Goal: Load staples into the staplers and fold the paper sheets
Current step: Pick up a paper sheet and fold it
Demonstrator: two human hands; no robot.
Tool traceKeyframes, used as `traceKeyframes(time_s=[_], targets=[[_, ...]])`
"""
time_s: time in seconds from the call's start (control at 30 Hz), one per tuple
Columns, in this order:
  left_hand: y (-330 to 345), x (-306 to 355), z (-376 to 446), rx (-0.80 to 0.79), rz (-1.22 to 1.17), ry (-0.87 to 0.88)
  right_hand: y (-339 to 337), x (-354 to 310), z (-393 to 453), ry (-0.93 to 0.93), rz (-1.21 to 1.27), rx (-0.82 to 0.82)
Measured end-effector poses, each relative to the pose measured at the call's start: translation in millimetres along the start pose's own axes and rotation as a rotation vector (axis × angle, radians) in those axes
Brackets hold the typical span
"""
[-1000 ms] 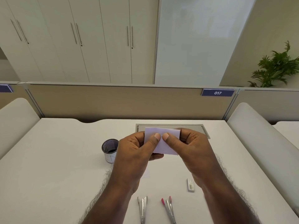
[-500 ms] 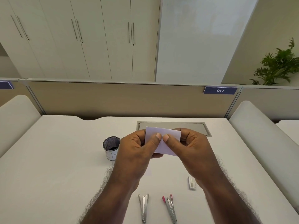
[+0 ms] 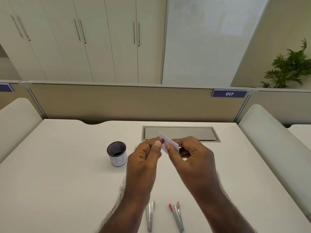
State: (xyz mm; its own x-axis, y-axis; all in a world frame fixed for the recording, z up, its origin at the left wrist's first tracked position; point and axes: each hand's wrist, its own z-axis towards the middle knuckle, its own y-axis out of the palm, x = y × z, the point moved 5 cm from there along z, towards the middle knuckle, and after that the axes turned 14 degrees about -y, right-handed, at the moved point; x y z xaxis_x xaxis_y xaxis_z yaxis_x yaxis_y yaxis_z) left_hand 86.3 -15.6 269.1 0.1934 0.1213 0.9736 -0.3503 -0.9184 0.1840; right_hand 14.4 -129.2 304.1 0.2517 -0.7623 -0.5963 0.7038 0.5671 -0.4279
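A small folded white paper sheet [image 3: 166, 142] hangs above the desk middle, turned nearly edge-on and tilted. My left hand [image 3: 146, 154] pinches its left edge between thumb and fingers. My right hand [image 3: 191, 153] pinches its right side, thumb on the near face. Two staplers lie open on the desk near its front edge: a plain silver stapler [image 3: 150, 216] on the left and a silver stapler with pink tips [image 3: 176, 215] on the right. My right forearm hides the small staple box seen before.
A black mesh cup [image 3: 117, 153] with a white band stands left of my hands. A grey cable hatch [image 3: 198, 134] is set into the white desk [image 3: 58, 174] behind them. Beige partitions close the back, padded dividers both sides.
The paper has turned from facing me flat to nearly edge-on and tilted. Both hands moved slightly forward and my thumbs moved apart. The staple box went out of sight behind my right forearm.
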Motion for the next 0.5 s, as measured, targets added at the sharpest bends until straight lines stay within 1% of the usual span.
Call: traceKeyframes(time_s=[0.07,0.13,0.2,0.27,0.33,0.4,0.47,0.5], targets=[[1,0,1,-0.072,-0.075,-0.033,4,-1,-2,-0.021,0.032,-0.050],[0,-1,2,-0.126,-0.121,-0.055,11,-1,-4,-0.017,0.052,-0.139],[-1,-3,3,-0.155,-0.111,-0.056,19,-1,-7,-0.011,0.059,-0.236],[-3,-4,4,-0.156,-0.097,-0.046,22,-1,-8,-0.020,0.072,-0.268],[-7,-6,6,-0.117,-0.097,-0.049,22,1,-8,-0.010,0.104,-0.242],[-13,-8,9,-0.067,-0.098,-0.053,19,5,-7,0.020,0.123,-0.143],[-17,-8,11,-0.031,-0.088,-0.053,14,13,-6,0.094,0.135,-0.036],[-19,-7,12,-0.027,-0.077,-0.055,14,18,-6,0.143,0.157,-0.015]])
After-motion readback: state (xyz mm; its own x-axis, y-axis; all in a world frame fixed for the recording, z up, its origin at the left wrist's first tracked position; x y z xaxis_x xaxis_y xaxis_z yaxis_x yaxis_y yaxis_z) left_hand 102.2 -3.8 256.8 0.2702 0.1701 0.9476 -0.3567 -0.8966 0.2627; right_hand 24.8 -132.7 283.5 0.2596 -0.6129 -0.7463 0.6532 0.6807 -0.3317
